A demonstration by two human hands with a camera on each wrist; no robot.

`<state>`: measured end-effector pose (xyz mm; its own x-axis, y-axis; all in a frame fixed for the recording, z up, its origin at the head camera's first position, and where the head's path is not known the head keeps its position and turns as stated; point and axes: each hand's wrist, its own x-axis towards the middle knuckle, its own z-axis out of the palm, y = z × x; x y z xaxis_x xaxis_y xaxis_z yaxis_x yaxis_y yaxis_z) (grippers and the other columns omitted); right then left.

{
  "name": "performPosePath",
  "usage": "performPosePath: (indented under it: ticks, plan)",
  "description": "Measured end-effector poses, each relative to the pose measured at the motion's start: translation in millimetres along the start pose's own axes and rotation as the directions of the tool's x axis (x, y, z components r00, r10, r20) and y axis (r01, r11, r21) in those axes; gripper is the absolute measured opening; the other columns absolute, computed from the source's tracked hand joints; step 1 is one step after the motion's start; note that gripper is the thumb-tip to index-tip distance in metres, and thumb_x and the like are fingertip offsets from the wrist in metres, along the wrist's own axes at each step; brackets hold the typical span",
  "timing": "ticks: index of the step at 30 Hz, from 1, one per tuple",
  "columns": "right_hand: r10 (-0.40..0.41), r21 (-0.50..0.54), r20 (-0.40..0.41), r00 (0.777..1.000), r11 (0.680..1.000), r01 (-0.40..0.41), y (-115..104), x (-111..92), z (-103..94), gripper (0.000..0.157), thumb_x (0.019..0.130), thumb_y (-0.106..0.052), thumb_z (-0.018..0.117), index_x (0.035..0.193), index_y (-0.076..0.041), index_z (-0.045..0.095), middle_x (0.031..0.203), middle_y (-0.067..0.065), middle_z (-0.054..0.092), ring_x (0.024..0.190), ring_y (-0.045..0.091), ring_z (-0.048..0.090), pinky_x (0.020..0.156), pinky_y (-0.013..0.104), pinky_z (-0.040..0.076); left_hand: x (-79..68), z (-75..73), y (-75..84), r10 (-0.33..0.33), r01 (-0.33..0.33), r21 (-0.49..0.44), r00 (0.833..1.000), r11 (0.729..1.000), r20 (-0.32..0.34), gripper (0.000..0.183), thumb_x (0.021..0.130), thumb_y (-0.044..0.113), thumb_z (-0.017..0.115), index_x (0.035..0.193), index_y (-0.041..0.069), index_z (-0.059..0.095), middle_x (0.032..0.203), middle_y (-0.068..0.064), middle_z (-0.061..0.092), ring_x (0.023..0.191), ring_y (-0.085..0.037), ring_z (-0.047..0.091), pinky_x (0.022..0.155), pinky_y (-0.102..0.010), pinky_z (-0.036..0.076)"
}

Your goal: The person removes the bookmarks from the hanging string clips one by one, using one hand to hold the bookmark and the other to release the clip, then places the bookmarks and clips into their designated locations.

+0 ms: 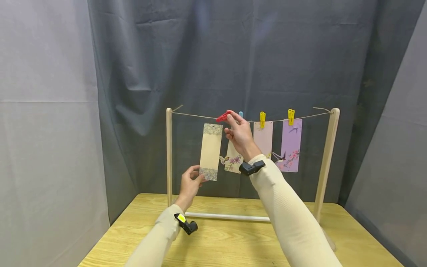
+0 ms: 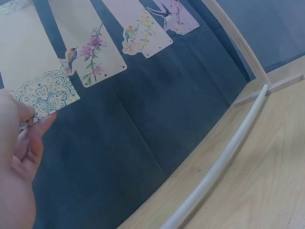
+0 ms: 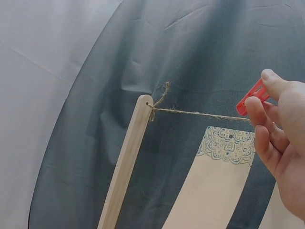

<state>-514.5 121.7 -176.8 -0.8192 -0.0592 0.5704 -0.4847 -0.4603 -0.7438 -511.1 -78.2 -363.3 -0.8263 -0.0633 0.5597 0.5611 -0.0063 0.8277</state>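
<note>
While our left hand (image 1: 191,183) pinches the cream rectangular card with lace-patterned ends (image 1: 211,150) at its seven o'clock corner, our right hand (image 1: 241,135) grips the red plastic clothespin (image 1: 223,116) at the card's one o'clock. Card's nearly upright, top edge just below the thin tan twine (image 1: 193,115), apart from it. To clip well, we'd say: bring that edge up to the twine, keep it level, squeeze the clothespin wide, straddle both, ease off gently. Clothespin's opening: can't tell.
</note>
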Motion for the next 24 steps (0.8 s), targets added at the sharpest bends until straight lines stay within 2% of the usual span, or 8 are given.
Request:
performPosePath:
  ticks: [2, 5, 6, 9, 13, 16, 19, 24]
  plan:
    - [0.007, -0.009, 0.007, 1.000, 1.000, -0.007, 0.5, -1.7, -0.1, 0.044, 0.105, -0.026, 0.061, 0.148, -0.016, 0.057, 0.135, 0.014, 0.060, 0.057, 0.006, 0.060, 0.050, 0.018, 0.048, -1.4, -2.5, 1.3, -0.006, 0.006, 0.003, 1.000, 1.000, -0.005, 0.036, 0.099, 0.002, 0.068, 0.135, 0.005, 0.062, 0.107, -0.017, 0.065, 0.088, -0.028, 0.075, 0.072, -0.038, 0.057]
    - [0.007, -0.009, 0.006, 1.000, 1.000, -0.007, 1.3, -4.6, -1.0, 0.043, 0.105, -0.028, 0.061, 0.146, -0.016, 0.058, 0.130, 0.012, 0.059, 0.058, 0.007, 0.061, 0.052, 0.018, 0.048, -4.2, -5.0, 3.8, -0.003, 0.003, 0.008, 1.000, 1.000, 0.000, 0.036, 0.100, 0.002, 0.068, 0.135, 0.005, 0.062, 0.109, -0.018, 0.065, 0.089, -0.030, 0.075, 0.075, -0.045, 0.057]
    - [0.004, -0.008, 0.002, 1.000, 1.000, -0.004, 1.2, -5.4, -1.8, 0.043, 0.104, -0.029, 0.062, 0.146, -0.016, 0.059, 0.128, 0.011, 0.059, 0.059, 0.007, 0.061, 0.052, 0.018, 0.048, -5.1, -5.3, 4.6, 0.003, -0.003, 0.009, 1.000, 1.000, 0.003, 0.036, 0.100, 0.002, 0.067, 0.135, 0.004, 0.062, 0.109, -0.018, 0.065, 0.090, -0.031, 0.075, 0.075, -0.045, 0.057]
    - [-0.009, -0.005, -0.006, 1.000, 1.000, 0.009, -0.8, -8.6, -5.4, 0.043, 0.103, -0.033, 0.062, 0.143, -0.017, 0.060, 0.128, 0.010, 0.058, 0.060, 0.007, 0.061, 0.054, 0.019, 0.049, -6.6, -5.3, 6.4, 0.010, -0.011, 0.015, 1.000, 1.000, 0.018, 0.037, 0.101, 0.001, 0.065, 0.137, 0.000, 0.060, 0.113, -0.024, 0.064, 0.095, -0.040, 0.073, 0.079, -0.054, 0.056]
    - [-0.018, -0.012, -0.012, 1.000, 1.000, 0.018, -4.0, -12.2, -10.8, 0.042, 0.104, -0.035, 0.061, 0.141, -0.016, 0.060, 0.122, 0.007, 0.059, 0.057, 0.006, 0.058, 0.052, 0.019, 0.047, -9.7, -6.0, 8.0, 0.003, -0.003, 0.022, 1.000, 1.000, 0.012, 0.038, 0.101, 0.001, 0.065, 0.138, 0.000, 0.059, 0.114, -0.025, 0.064, 0.097, -0.042, 0.072, 0.081, -0.057, 0.055]
    - [-0.045, -0.043, -0.016, 0.999, 0.998, 0.044, -4.1, -14.8, -13.6, 0.041, 0.105, -0.034, 0.059, 0.141, -0.014, 0.059, 0.111, 0.004, 0.059, 0.052, 0.004, 0.050, 0.049, 0.018, 0.041, -13.3, -7.1, 9.4, 0.010, -0.009, 0.026, 1.000, 1.000, -0.012, 0.037, 0.100, 0.003, 0.067, 0.136, 0.003, 0.061, 0.112, -0.022, 0.065, 0.094, -0.038, 0.073, 0.077, -0.047, 0.057]
    - [-0.066, -0.090, -0.011, 0.998, 0.994, 0.065, -3.0, -19.3, -15.7, 0.042, 0.107, -0.034, 0.056, 0.142, -0.013, 0.056, 0.109, 0.004, 0.058, 0.051, 0.004, 0.042, 0.047, 0.019, 0.036, -16.2, -7.5, 9.2, 0.016, -0.015, 0.040, 0.999, 0.999, -0.029, 0.035, 0.100, 0.002, 0.067, 0.134, 0.003, 0.062, 0.109, -0.020, 0.066, 0.092, -0.035, 0.074, 0.074, -0.040, 0.057]
    - [-0.059, -0.134, 0.005, 0.998, 0.989, 0.059, 0.1, -28.9, -19.5, 0.043, 0.108, -0.035, 0.054, 0.145, -0.014, 0.053, 0.116, 0.005, 0.055, 0.052, 0.005, 0.038, 0.049, 0.019, 0.036, -23.6, -5.8, 6.9, 0.009, -0.007, 0.054, 0.999, 0.998, -0.032, 0.034, 0.100, 0.002, 0.066, 0.134, 0.003, 0.062, 0.108, -0.016, 0.067, 0.090, -0.030, 0.075, 0.073, -0.040, 0.058]
